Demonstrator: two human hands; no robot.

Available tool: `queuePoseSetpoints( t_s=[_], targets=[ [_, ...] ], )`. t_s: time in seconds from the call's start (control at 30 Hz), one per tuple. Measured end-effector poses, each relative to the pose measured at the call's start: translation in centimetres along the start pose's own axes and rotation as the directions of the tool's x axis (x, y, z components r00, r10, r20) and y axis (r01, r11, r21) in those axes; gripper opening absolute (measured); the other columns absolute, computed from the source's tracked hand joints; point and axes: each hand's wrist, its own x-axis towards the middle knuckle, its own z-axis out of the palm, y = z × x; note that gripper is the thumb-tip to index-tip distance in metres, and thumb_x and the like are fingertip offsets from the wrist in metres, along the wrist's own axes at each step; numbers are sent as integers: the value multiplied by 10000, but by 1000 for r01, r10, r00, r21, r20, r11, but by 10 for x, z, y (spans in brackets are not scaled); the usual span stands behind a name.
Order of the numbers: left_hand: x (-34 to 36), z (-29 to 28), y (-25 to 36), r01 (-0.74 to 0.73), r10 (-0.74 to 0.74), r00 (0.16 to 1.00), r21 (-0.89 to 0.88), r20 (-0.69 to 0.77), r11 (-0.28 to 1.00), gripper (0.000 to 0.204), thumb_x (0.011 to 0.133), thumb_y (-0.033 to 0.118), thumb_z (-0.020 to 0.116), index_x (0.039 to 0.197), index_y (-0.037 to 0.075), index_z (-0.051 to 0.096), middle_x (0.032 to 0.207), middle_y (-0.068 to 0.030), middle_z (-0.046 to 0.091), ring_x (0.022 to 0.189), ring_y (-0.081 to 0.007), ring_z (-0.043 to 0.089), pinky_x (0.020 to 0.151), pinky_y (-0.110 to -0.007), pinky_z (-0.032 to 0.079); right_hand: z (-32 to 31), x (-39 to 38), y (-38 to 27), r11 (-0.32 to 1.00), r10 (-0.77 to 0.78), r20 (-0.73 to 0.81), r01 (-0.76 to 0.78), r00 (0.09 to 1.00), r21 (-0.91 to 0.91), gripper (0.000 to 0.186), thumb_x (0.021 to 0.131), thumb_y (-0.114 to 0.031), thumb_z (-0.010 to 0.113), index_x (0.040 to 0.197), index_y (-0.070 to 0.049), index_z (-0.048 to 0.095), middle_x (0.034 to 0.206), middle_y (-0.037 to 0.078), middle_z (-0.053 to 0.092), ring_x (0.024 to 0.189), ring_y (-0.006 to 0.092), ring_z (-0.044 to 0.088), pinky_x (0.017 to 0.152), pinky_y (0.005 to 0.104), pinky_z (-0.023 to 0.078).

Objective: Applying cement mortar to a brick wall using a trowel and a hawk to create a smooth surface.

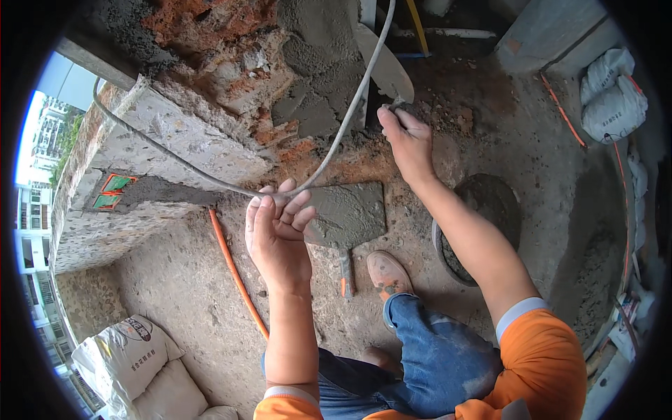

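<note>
My left hand (278, 238) is palm up with its fingers curled at a grey cable (343, 129), which runs across them and loops up in front of the wall. In my right hand (408, 143) is the handle of a trowel (386, 68), mostly hidden by my fingers. Its metal blade points up beside the wall edge, close to a patch of wet grey mortar (308, 91) on the broken brick wall (217, 63). Below my hands, a flat board (350, 215) spread with mortar lies on the floor, its handle toward my feet.
A round tub (498, 203) of mortar stands beside my right forearm. An orange hose (234, 262) lies left of my left arm. White sacks (129, 357) sit at the lower left, with more sacks (616, 98) at the upper right. A low wall (175, 133) borders the left side.
</note>
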Motion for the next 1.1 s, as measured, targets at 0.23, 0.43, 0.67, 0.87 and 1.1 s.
queuePoseSetpoints(
  t_s=[0.23, 0.43, 0.67, 0.87, 1.1],
  targets=[
    [64, -8, -7, -13, -2, 995, 152, 100, 988, 385, 992, 161, 432, 1304, -54, 363, 1363, -255, 449, 1223, -389, 520, 923, -417, 536, -19, -129, 49, 883, -72, 229, 169, 971, -438, 270, 867, -268, 653, 810, -6, 625, 752, 166, 606, 744, 352, 623, 637, 410, 489],
    [47, -45, -61, -53, 119, 988, 509, -98, 859, 476, 953, 106, 503, 1341, -99, 319, 1240, -268, 519, 1055, -318, 621, 835, -363, 586, -61, -182, 42, 811, 292, 307, -64, 906, -581, 278, 859, -275, 641, 835, 2, 641, 779, 178, 626, 746, 344, 645, 649, 414, 498],
    [-59, -211, -185, 89, -157, 982, 988, -108, -123, 565, 759, 334, 757, 1075, -79, 535, 942, -238, 651, 885, -365, 642, 818, -410, 495, -251, -168, -32, 311, 344, 226, 116, 911, -943, 264, 891, -264, 566, 823, -23, 649, 815, 167, 657, 753, 359, 650, 687, 456, 510],
    [-36, -206, -208, 175, -179, 967, 983, -183, -61, 471, 720, 267, 731, 1020, -58, 566, 941, -264, 664, 903, -401, 646, 839, -436, 501, -270, -164, 22, 40, 637, 171, 189, 752, -981, 311, 888, -262, 511, 842, 2, 669, 875, 217, 673, 834, 387, 653, 771, 484, 512],
    [-8, -176, -172, 718, -660, 632, 627, -406, 302, 133, 825, 121, 631, 783, 8, 576, 656, -102, 592, 492, -220, 588, 426, -322, 499, -304, -185, -28, 127, 741, 101, 9, 664, -992, 352, 913, -262, 522, 830, 65, 619, 840, 240, 657, 765, 365, 656, 705, 473, 524]
  ],
)
